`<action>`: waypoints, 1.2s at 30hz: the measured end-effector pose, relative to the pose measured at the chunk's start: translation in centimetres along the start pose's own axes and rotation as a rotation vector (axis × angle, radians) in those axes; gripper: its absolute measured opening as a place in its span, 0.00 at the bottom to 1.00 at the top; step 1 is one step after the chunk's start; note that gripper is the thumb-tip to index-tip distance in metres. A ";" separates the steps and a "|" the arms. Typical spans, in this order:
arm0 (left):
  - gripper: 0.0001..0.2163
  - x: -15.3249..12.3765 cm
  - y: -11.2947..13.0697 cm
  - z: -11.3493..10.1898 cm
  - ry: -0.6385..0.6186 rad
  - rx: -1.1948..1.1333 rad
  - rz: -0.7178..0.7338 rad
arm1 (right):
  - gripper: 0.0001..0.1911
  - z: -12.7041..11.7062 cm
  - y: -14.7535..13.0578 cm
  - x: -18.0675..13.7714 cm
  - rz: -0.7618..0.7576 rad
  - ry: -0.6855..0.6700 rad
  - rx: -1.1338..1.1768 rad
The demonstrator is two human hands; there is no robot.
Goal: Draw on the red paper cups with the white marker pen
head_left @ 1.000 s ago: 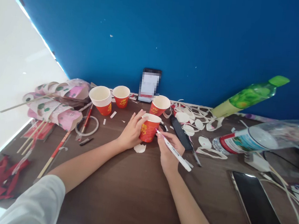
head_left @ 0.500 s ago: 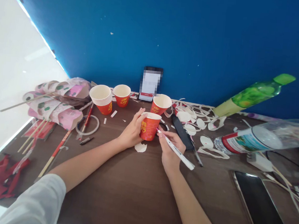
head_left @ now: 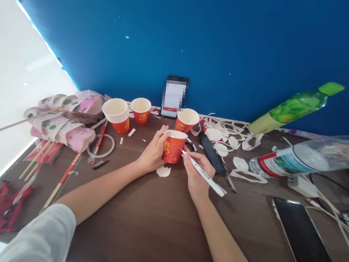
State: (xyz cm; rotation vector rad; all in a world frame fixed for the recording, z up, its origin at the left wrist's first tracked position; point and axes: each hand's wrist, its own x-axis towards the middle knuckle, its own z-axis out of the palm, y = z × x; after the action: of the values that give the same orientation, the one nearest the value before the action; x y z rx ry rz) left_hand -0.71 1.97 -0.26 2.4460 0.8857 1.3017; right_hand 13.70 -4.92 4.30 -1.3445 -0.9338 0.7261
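A red paper cup (head_left: 172,149) with gold lettering stands upright in the grasp of my left hand (head_left: 155,147), whose fingers wrap its left side. My right hand (head_left: 199,172) pinches a white marker pen (head_left: 205,175), its pink tip at the cup's right side. Just behind is another red paper cup (head_left: 187,122). A scrap of white paper (head_left: 163,171) lies below the held cup. Close to my right hand lie a black case-like object (head_left: 210,151) and a slim metal tool (head_left: 230,181) whose kind I cannot tell.
Stacked paper cups (head_left: 116,117) and a single cup (head_left: 140,113) stand left of a phone (head_left: 174,98) leaning on the blue wall. Paper offcuts (head_left: 223,137), a green-capped bottle (head_left: 295,107), a clear bottle (head_left: 295,159) and a phone (head_left: 308,243) occupy the right. Patterned paper cones (head_left: 63,130) lie left.
The marker tip has shifted slightly left and up along the cup's side. The held cup appears turned a little, its gold lettering showing more. The whole view has shifted slightly.
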 end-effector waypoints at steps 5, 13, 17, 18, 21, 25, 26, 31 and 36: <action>0.42 0.0 0.1 -0.1 -0.011 -0.002 0.003 | 0.06 0.1 -0.1 0.0 0.011 0.009 -0.001; 0.42 0.0 0.2 -0.1 -0.021 0.004 -0.038 | 0.05 -0.3 0.2 0.2 0.016 -0.009 0.001; 0.44 0.1 0.3 -0.2 -0.082 0.009 -0.161 | 0.05 -0.6 0.6 0.4 -0.014 0.007 0.034; 0.45 0.2 0.4 -0.3 -0.104 0.006 -0.189 | 0.05 -0.6 0.6 0.5 -0.015 0.009 0.036; 0.46 0.4 0.8 -0.5 -0.150 -0.006 -0.243 | 0.05 -0.5 0.3 0.4 -0.002 0.000 0.021; 0.45 0.6 1.0 -0.7 -0.161 -0.019 -0.257 | 0.05 -0.3 -0.2 0.2 0.008 0.003 0.008; 0.45 0.6 0.9 -0.6 -0.160 -0.019 -0.256 | 0.05 -0.3 -0.3 0.2 0.009 0.006 0.005; 0.45 0.4 0.7 -0.5 -0.141 -0.023 -0.228 | 0.05 -0.3 -0.2 0.2 0.017 0.010 -0.021; 0.45 0.3 0.6 -0.4 -0.135 -0.017 -0.223 | 0.04 -0.3 -0.2 0.1 0.004 -0.001 -0.006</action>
State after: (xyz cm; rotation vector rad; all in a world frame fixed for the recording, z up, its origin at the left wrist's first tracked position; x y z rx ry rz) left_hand -0.66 1.64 0.41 2.3119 1.0693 1.0504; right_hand 14.03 -4.98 4.52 -1.3517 -0.9342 0.7276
